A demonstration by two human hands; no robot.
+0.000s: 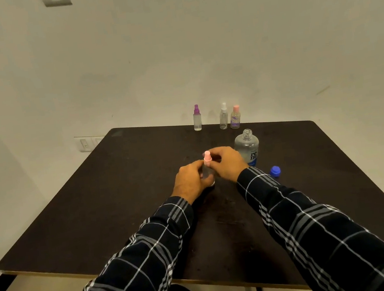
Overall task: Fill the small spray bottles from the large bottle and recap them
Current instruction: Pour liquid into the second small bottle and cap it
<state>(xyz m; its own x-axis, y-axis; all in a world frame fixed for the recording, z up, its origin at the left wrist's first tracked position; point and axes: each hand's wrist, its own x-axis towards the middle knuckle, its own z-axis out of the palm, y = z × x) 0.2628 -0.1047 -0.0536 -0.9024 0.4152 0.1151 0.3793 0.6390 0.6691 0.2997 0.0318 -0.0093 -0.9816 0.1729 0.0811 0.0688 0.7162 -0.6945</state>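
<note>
A small clear spray bottle (207,171) with a pink spray top (207,156) stands upright mid-table. My left hand (190,178) wraps its body. My right hand (227,162) pinches the pink top from the right. Just behind my right hand stands the large clear bottle (247,146) with a blue label, its neck uncapped. Its blue cap (275,171) lies on the table to the right of my right wrist. At the far edge stand three small bottles: one with a purple top (197,118), one with a white top (223,116), one with a pink cap (235,117).
The dark square table (120,203) stands against a pale wall. Its near edge runs below my plaid sleeves. A wall socket (85,143) sits low on the wall at the table's far left corner.
</note>
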